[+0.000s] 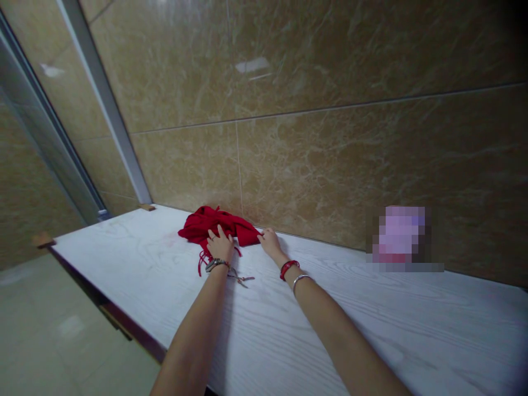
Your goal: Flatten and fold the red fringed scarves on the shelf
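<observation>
From my remote head view, the red cloth (200,224) lies crumpled on the white surface (280,341), under and just beyond my left hand (220,245), its fingers spread, while my right hand (269,242) pinches the cloth's right-hand corner.

**One View, From My Head**

My head camera looks forward and down across the white wood-grained tabletop (280,330), facing the tan marbled tile wall (309,170). My bare left hand (221,246) and bare right hand (270,242) appear below centre, well apart from the lens.
</observation>
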A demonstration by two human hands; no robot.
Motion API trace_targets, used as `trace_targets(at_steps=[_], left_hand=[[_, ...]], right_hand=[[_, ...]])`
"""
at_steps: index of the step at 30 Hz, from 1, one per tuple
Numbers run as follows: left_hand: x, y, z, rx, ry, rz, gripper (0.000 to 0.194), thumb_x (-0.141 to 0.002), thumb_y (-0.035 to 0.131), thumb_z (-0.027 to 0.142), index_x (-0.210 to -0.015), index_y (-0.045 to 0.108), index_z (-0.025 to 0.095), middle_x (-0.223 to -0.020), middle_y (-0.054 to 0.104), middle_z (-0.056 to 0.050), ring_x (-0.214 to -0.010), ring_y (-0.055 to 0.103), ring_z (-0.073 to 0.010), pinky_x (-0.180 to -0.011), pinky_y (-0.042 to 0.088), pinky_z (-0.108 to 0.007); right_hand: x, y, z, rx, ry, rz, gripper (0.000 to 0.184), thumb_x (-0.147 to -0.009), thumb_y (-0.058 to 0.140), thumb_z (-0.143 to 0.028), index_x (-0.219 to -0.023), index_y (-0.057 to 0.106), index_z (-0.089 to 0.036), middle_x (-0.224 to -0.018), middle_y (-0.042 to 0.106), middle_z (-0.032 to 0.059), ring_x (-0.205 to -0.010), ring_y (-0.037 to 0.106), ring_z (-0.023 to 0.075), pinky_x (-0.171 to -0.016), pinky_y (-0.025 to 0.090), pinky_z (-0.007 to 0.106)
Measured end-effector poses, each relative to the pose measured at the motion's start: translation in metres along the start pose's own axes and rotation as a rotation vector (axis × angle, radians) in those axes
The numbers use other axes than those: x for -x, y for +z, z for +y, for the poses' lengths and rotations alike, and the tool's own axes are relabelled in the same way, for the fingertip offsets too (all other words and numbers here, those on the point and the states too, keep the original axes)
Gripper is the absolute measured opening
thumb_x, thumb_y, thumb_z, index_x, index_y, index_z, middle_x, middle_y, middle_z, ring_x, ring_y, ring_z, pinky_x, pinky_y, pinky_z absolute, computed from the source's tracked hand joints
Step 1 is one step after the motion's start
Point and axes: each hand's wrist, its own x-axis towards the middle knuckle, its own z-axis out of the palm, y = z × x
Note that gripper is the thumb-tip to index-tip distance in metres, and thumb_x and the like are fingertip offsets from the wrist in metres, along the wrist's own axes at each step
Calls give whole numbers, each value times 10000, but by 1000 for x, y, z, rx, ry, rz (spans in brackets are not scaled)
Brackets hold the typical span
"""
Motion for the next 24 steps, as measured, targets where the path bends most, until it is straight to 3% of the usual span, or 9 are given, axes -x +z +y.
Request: trace_targets(at_steps=[6,10,13,17,19,21,24], left_hand=[[17,-16,20,90,-9,-68,603,-880,292,408,-1412,133,172,-1332,278,-292,-914,590,-334,-709,439,-412],[43,-34,53,126,223,-96,558,-901,223,402,-1410,150,187,-1193,429,-227,-801,613,-280,-648,439,-351],[63,-49,79,161,584,-109,497,-910,220,327,-1389,242,194,-1157,478,-168,-833,591,-238,-715,429,-327],[93,-60,105,265,1034,-59,444,-892,300,282,-1322,389,217,-1208,477,-129,-1107,447,-247,-958,294,-388],[109,-57,115,300,1106,-58,455,-873,366,341,-1318,390,252,-1319,395,-108,-1226,323,-272,-1012,212,-448],[124,-50,122,272,1090,-124,522,-829,443,425,-1328,365,290,-1411,279,-82,-1290,207,-318,-1011,185,-512],[135,-41,125,225,1034,-300,616,-797,465,488,-1359,295,299,-1431,255,-74,-1270,274,-325,-976,284,-478]], right_hand=[[23,-36,15,-101,119,91,204,-821,394,-229,-876,580,-165,-895,635,108,-841,570,203,-771,429,317],[69,-83,42,-171,158,193,216,-820,367,-291,-857,556,-192,-843,641,67,-768,576,183,-708,451,304],[115,-138,74,-208,176,294,226,-814,367,-350,-825,535,-200,-806,627,51,-728,571,174,-663,461,289],[175,-239,125,-187,228,493,254,-780,370,-416,-792,503,-200,-776,586,46,-732,543,178,-683,450,295],[198,-290,147,-152,273,621,256,-766,355,-422,-783,481,-200,-775,558,46,-749,526,184,-706,437,309],[215,-330,165,-115,312,731,239,-754,353,-415,-779,465,-206,-791,540,45,-789,515,191,-742,419,318],[226,-360,181,-77,367,792,205,-745,354,-394,-772,459,-221,-813,545,44,-828,512,195,-769,402,317]])
